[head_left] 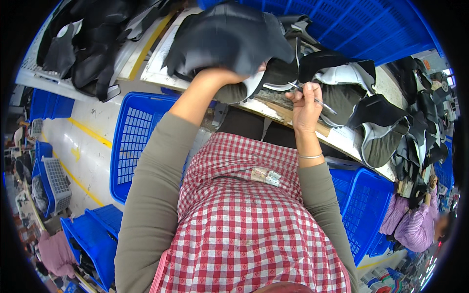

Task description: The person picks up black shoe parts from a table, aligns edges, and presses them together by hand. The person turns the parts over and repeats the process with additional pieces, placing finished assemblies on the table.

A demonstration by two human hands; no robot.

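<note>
Pinching a pen (326, 106) in my right hand (308, 100).
My left hand (232, 76) was partly hidden (grip unclear) by a black piece (227, 39) over the table (268, 109); other pieces (338, 97) lay around, which finished I couldn't tell.

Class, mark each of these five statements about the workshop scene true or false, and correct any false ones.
1. The right hand grips a slim pen. True.
2. The left hand is in full view. False: a dark shoe-upper piece partly hides it.
3. The checked apron is blue and white. False: it is red and white.
4. A thin bracelet circles the right wrist. True.
5. A blue plastic basket appears beside the left sleeve. True.
</note>
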